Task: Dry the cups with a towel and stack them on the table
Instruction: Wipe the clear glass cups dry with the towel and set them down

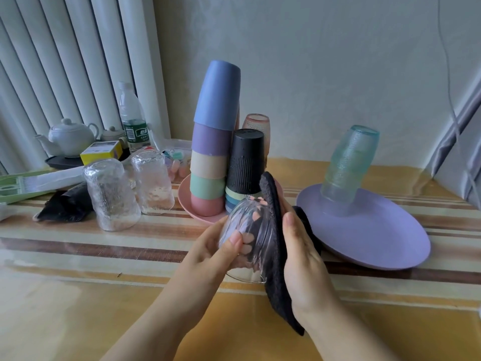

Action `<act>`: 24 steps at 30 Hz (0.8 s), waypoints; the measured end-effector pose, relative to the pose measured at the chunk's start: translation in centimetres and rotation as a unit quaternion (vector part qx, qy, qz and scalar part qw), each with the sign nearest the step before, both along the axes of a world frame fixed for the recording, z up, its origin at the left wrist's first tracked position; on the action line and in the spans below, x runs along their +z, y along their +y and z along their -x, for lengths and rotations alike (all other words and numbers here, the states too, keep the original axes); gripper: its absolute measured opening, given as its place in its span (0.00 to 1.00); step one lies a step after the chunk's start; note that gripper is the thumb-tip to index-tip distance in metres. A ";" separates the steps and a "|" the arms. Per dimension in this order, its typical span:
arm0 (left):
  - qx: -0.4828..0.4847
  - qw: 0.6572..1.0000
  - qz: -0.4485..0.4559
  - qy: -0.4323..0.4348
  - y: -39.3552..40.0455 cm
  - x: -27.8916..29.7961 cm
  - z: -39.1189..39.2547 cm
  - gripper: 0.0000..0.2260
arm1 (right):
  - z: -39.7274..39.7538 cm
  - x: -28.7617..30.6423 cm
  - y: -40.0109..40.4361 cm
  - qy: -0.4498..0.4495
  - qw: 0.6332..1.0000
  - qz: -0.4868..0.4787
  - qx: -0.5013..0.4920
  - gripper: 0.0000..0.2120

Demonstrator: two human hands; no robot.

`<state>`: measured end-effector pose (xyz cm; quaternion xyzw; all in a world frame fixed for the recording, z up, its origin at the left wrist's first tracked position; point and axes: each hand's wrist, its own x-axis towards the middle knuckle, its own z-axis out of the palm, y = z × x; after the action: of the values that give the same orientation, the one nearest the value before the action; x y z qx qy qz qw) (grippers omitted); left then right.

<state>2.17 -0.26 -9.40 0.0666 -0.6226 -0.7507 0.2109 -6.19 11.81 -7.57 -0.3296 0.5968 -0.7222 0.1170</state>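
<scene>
Head view, far left: a green flat tool [18, 187] lies at the table's edge, with a white teapot [70, 136] on a dark tray [58, 162] behind it, a yellow box [101, 152] and a plastic water bottle [131, 118] with a green label. A crumpled black bag [65, 207] lies in front. Beside it stand 2 clear textured glasses [112, 194], mouth down on the striped table [104, 256], the nearer one just left of the farther one [152, 182].

At centre, a pink plate [188, 207] carries a tall tower of 5 nested plastic cups [213, 142], upside down, blue on top and pink at the bottom. A black ribbed cup [247, 160] tops a shorter stack just right of it, and a pink glass [257, 123] stands behind.

Nearer the camera, the left hand [213, 254] grips a clear ribbed glass cup [247, 230] held in the air above the table, thumb curled over its near side, fingers showing through the glass. The right hand [302, 259] presses a dark towel [273, 256] flat against the cup's right side, fingers straight and together.

To the right, a purple plate [377, 241] holds 2 stacked teal glasses [348, 162], mouth down.
</scene>
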 end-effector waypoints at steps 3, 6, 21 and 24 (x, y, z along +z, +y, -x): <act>0.003 1.000 -0.023 0.016 0.1 0.2 0.1 0.25 | 0.0 -1.0 -0.1 -0.059 0.998 -0.029 0.016 0.31; 0.011 0.995 -0.087 0.056 -0.1 0.6 0.3 0.33 | -0.5 -1.6 -0.4 -0.056 0.994 -0.073 0.062 0.37; 0.076 0.995 0.057 0.027 0.0 1.4 -0.2 0.16 | -1.5 -2.1 -1.2 0.265 0.958 -0.072 -0.082 0.25; 0.051 0.993 0.102 0.020 -0.3 1.2 -0.2 0.26 | -2.3 -2.0 -1.4 0.293 0.948 -0.093 -0.084 0.23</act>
<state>2.39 -0.60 -8.18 0.0616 -0.6870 -0.6729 0.2672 -3.88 10.42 -9.54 -0.4632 0.6949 -0.5419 -0.0940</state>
